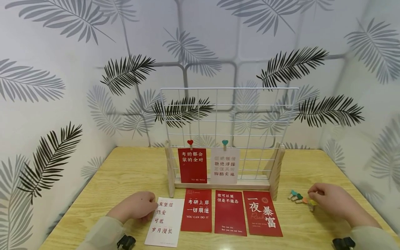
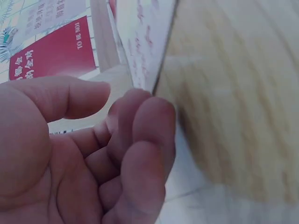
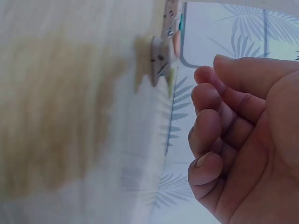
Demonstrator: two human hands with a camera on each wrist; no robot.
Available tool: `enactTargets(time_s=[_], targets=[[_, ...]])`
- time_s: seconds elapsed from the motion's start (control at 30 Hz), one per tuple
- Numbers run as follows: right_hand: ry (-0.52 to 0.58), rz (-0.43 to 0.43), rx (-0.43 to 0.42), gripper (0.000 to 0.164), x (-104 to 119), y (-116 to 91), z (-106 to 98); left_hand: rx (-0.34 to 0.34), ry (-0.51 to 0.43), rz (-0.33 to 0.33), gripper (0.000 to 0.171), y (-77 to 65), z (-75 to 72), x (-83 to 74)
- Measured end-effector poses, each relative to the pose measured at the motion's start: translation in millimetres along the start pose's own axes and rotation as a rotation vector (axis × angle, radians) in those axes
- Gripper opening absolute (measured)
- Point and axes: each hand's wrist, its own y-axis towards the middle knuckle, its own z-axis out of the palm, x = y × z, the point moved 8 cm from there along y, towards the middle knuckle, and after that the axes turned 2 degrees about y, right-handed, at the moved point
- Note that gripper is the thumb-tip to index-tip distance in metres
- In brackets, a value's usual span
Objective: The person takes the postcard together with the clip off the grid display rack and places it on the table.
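Observation:
My left hand is at the left edge of a white card with red writing. In the left wrist view its fingers curl loosely, the thumb stands apart from them, and the card's corner shows just beyond the fingertips. My right hand is beside a small group of wooden clips with coloured hearts, at the right of the table. Seen from the right wrist, the fingers are loosely bent with nothing between them and the thumb, and a clip lies beyond the fingertips.
A white wire grid stands in a wooden base. Clipped on it are a red card and a white card. Three red cards lie in a row before it. Patterned walls border the wooden table.

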Motion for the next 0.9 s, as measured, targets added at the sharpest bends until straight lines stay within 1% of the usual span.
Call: enactTargets(time_s=[0.13,0.33,0.53,0.7,0.9], targets=[[0.014,-0.013,-0.010,0.024,11,-2,-5,-0.069,0.006,0.009,0.024,1.7,-7.7,-5.8],[0.034,-0.042,-0.026,0.025,27,-4,-8,-0.156,-0.020,0.050,0.024,0.3,-18.7,-18.2],[0.025,-0.064,-0.060,0.028,44,-5,-11,-0.212,-0.047,0.092,0.022,-3.3,-26.2,-31.2],[0.048,-0.083,-0.086,0.032,60,-4,-14,-0.260,-0.089,0.110,0.019,-4.9,-31.0,-39.7],[0.078,-0.114,-0.122,0.028,75,0,-12,-0.307,-0.143,0.124,0.014,-7.1,-33.1,-49.8]])
